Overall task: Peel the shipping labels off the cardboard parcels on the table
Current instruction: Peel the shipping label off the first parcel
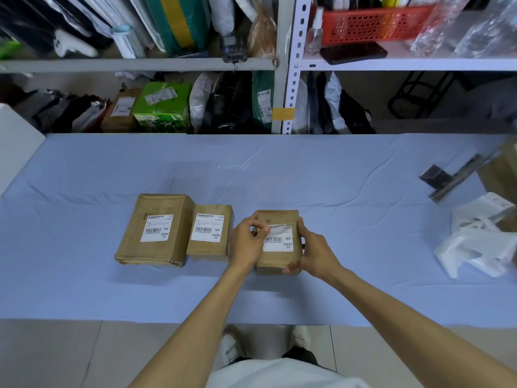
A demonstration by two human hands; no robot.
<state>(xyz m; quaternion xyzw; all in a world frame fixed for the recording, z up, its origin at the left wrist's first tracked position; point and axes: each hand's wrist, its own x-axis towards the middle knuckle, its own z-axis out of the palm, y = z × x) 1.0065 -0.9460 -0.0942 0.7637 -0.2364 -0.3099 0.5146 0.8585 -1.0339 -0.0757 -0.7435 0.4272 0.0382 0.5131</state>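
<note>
Three cardboard parcels lie in a row on the blue cloth of the table (pixel 279 175). The large left parcel (pixel 155 229) and the middle parcel (pixel 210 233) each carry a flat white shipping label. On the right parcel (pixel 277 243), the white label (pixel 278 239) is lifted and curled at its upper left corner. My left hand (pixel 247 242) pinches that raised corner. My right hand (pixel 312 249) grips the parcel's right side, thumb under its front edge.
Crumpled white plastic and peeled paper (pixel 478 242) lie at the table's right, with a metal-edged tool (pixel 447 177) and a brown box (pixel 500 169) behind. Shelves packed with bags and boxes (pixel 162 105) rise along the far edge.
</note>
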